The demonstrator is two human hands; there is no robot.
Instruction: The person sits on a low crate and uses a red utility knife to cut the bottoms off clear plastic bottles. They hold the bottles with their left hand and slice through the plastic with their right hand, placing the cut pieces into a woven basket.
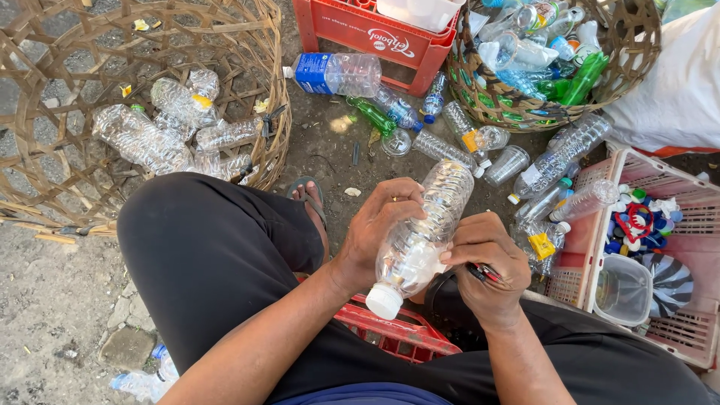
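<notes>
My left hand [381, 225] grips a clear ribbed plastic bottle [427, 217] around its middle; its white cap [384, 301] points toward me. Against the bottle's right side, near the lower half, rests my right hand [484, 266], which holds a small red and black tool [486, 273] in its fingers. Both hands sit above my knees in black trousers, over a red crate [394, 334].
A woven basket [45, 90] at left holds several crushed clear bottles. Another basket [637, 45] at top right is full of bottles. A pink crate [675, 330] at right holds bottle caps and a cup. Loose bottles [337, 73] lie on the ground by a red crate [360, 30].
</notes>
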